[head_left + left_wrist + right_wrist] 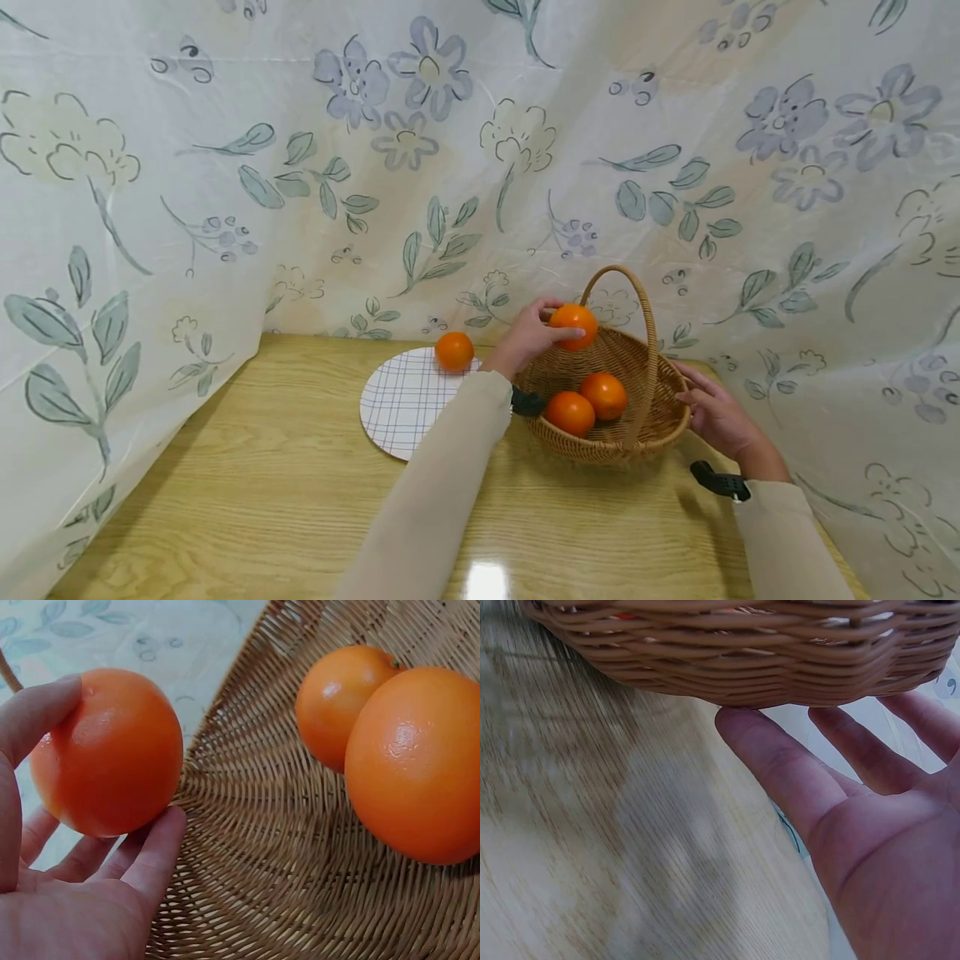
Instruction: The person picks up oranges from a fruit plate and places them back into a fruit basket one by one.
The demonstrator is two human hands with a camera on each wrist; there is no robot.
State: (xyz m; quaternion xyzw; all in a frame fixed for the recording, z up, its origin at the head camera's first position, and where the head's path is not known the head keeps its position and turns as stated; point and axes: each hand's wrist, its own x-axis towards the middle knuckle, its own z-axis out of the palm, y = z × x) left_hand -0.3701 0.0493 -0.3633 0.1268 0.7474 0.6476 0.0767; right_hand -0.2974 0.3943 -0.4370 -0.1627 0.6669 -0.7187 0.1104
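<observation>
Head view: I've got the left hand (528, 335) gripping an orange (574, 327), raised near the far rim of the wicker basket (588, 451), by the far foot of its handle (648, 333). Can't tell whether the fruit is over the inside or just past the rim. Left wrist view shows the thumb on one side and fingers spread under the other, so the hold is a wide one around the round body.

Handling, my guess: moderate weight, firm, rind giving only a little. Glossy highlights suggest a smooth skin that could slip or roll if pinched off-centre (plastic copy or real fruit, can't say). Best hold is right across the widest part, thumb opposite fingers, light squeeze; a real one would bruise before it broke.

Below the left hand and nearer me, two more oranges, a front one (570, 413) and a back one (603, 395), lie in the basket close together; I'd come at those from above, since the neighbour crowds the sides. To the left hand's left, a lone orange (453, 352) sits on a round checked mat (401, 404) on the worktop (285, 475), easier to reach around.

Right hand (716, 412) isn't clenched: fairly straight fingers touch the basket's outer right side. Basket looks light and slightly springy, so I'd steady it by the rim.
</observation>
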